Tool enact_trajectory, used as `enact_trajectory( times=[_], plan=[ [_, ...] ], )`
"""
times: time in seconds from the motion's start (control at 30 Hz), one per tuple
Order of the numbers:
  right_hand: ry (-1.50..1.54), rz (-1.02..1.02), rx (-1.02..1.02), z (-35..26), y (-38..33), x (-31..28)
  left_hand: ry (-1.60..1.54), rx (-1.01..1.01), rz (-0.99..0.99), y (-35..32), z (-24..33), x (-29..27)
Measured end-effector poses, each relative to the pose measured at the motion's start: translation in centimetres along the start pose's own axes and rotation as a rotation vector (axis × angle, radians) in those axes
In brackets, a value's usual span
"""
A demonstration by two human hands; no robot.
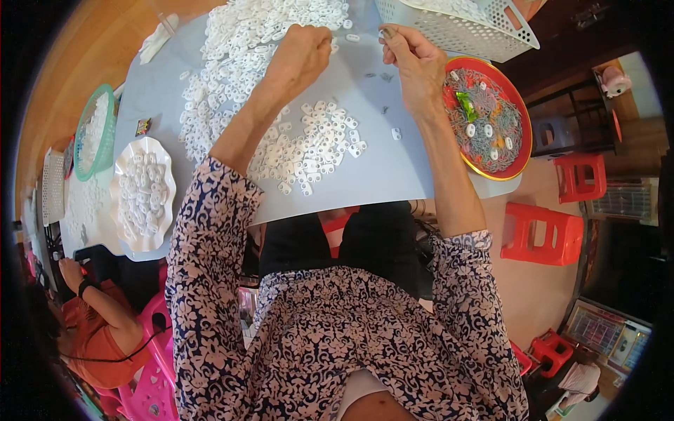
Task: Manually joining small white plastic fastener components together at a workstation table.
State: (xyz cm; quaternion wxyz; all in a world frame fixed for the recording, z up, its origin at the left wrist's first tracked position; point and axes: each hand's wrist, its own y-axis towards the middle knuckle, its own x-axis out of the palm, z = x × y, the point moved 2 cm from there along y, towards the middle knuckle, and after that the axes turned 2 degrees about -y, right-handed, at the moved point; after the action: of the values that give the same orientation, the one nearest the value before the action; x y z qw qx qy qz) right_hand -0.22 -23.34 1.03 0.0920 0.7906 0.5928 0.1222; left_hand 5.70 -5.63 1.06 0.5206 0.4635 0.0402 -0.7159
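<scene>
My left hand [305, 55] is closed, fingers curled in, over the table beside a large heap of small white plastic pieces [235, 42]. Whatever its fingers hold is hidden. Across a short gap, my right hand [415, 62] pinches with thumb and forefinger; something small and pale shows at the tips, too small to name. Between my forearms lies a smaller spread of white oval pieces with holes [309, 147]. Beside my right forearm, a red bowl with a gold rim [523, 105] holds many small grey parts, a few white pieces and a green wrapper [465, 106].
A white perforated basket [484, 35] stands at the far right. On the left are a scalloped white dish [121, 203] of white pieces and a green basket [86, 161]. Another person [105, 323] sits at lower left. Red stools [540, 235] stand on the floor at right.
</scene>
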Motion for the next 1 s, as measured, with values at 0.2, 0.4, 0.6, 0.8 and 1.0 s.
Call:
enact_trajectory(
  times=[0.2,0.4,0.6,0.8,1.0],
  plan=[
    [-0.042,-0.063,0.021,0.1,-0.4,0.3,0.211,0.232,-0.048,0.3,-0.5,2.0],
    [-0.070,-0.115,0.018,-0.4,-0.7,1.0,0.199,0.245,-0.164,-0.4,-0.6,1.4],
    [-0.041,-0.137,0.028,0.0,-0.9,0.9,-0.028,0.095,-0.052,-1.6,0.4,0.1],
    [-0.086,-0.160,0.031,-0.1,-0.9,1.2,0.176,0.182,-0.119,-1.4,-0.4,1.5],
    [0.012,-0.295,0.172,0.0,-1.3,1.7,0.028,0.166,-0.039,-3.2,0.0,0.2]
  ],
)
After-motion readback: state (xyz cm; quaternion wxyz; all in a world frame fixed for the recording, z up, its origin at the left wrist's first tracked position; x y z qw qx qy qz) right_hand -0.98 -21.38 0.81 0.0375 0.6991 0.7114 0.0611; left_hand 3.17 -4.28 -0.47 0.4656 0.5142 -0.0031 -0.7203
